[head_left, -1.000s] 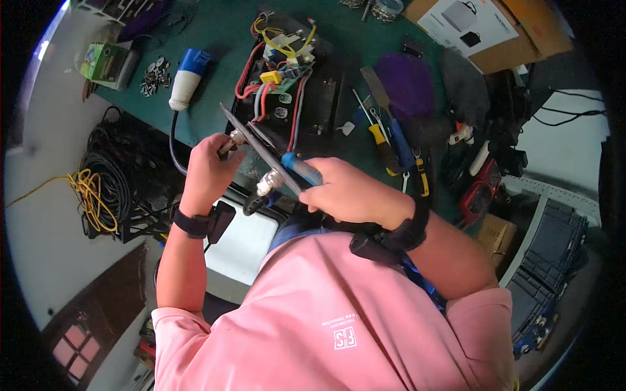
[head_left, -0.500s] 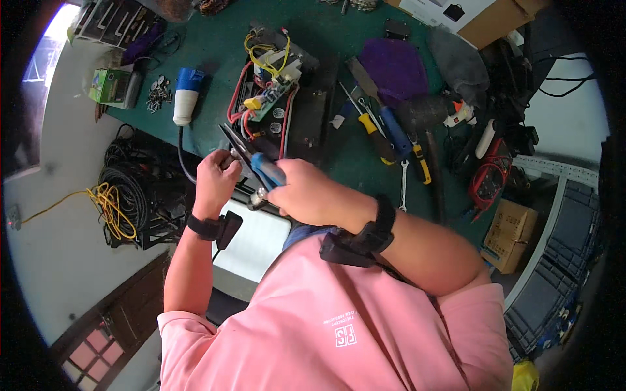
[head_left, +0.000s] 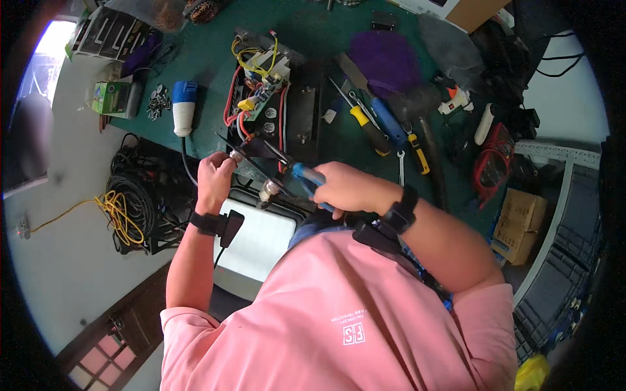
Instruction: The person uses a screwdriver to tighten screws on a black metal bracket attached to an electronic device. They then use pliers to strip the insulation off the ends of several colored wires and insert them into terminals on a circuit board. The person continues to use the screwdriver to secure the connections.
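Note:
My left hand (head_left: 214, 184) is closed, thumb and fingers pinching a small shiny metal piece (head_left: 235, 156) at the bench's front edge. Wrapped round the handles of blue-handled long-nose pliers (head_left: 306, 177) is my right hand (head_left: 357, 188). The pliers' dark jaws are spread apart, one pointing toward my left fingertips. Between the hands, below the jaws, sits a shiny, pale cylindrical fitting (head_left: 268, 190); what it joins to is hidden. Just beyond, an opened electronic unit (head_left: 264, 98) shows a green circuit board, with yellow, red and white wires.
A blue-and-white plug (head_left: 184, 107) with a black cable lies left of the unit, beside a heap of small metal parts (head_left: 158, 103). To the right lie screwdrivers (head_left: 372, 130), a wrench (head_left: 401, 166), a hammer (head_left: 427, 130), a purple cloth (head_left: 385, 62) and a red multimeter (head_left: 493, 163).
The pliers' jaws have spread apart, and my right hand has moved right, away from the left. My left hand keeps its pinch. The view has shifted slightly.

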Available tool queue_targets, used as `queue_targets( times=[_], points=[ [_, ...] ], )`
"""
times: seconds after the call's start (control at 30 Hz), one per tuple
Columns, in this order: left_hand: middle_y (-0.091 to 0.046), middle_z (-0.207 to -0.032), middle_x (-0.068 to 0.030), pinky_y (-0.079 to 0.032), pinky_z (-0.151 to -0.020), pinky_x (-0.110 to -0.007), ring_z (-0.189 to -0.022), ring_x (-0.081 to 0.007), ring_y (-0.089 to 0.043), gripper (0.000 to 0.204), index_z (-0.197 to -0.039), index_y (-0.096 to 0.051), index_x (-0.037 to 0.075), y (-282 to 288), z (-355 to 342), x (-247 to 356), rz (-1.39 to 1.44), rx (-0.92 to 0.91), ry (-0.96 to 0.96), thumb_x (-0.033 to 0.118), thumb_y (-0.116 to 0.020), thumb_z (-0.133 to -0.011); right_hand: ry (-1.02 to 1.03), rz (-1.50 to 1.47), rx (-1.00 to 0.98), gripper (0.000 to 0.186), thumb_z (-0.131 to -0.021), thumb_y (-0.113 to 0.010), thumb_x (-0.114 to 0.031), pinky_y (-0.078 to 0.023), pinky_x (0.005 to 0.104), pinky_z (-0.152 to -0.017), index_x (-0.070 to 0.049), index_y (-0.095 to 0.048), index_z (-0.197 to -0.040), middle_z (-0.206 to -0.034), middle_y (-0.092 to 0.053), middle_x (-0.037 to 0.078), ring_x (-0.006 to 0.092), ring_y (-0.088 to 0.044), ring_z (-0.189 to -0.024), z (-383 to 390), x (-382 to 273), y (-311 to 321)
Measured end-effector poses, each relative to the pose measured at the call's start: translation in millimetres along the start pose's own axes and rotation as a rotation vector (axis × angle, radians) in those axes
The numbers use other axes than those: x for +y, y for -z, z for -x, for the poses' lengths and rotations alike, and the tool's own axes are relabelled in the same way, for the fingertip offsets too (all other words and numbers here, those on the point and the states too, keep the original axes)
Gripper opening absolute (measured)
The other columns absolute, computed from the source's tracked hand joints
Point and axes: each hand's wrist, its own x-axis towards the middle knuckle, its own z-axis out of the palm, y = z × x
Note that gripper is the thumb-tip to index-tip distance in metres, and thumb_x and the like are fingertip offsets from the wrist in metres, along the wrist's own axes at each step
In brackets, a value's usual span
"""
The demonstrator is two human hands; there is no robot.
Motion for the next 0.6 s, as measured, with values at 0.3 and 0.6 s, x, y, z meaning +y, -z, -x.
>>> queue_targets(
  times=[0.3, 0.6],
  points=[
    [-0.047, -0.056, -0.0038, -0.036, -0.052, -0.028, -0.056, -0.0086, -0.042, 0.021, -0.072, -0.057, -0.007, -12.2, 11.3, -10.4, 0.050, 0.020, -0.103, 0.014, -0.055, -0.075, -0.200, 0.106, -0.106, 0.023, -0.079, -0.059, -0.009, -0.058, 0.0330, -0.058, 0.009, -0.061, -0.093, -0.080, -0.058, 0.012, 0.0215, -0.063, -0.075, -22.2, -39.3, 8.5],
    [-0.049, -0.056, -0.0168, -0.039, -0.052, -0.034, -0.050, -0.0234, -0.046, 0.021, -0.069, -0.054, -0.007, -17.3, 15.6, -21.8, 0.080, 0.105, -0.183, 0.014, -0.057, -0.070, -0.336, 0.101, -0.072, 0.020, -0.081, -0.058, -0.010, -0.059, 0.0381, -0.063, 0.005, -0.057, -0.094, -0.084, -0.055, 0.010, 0.0197, -0.057, -0.069, -37.3, -70.6, -2.9]
  ],
)
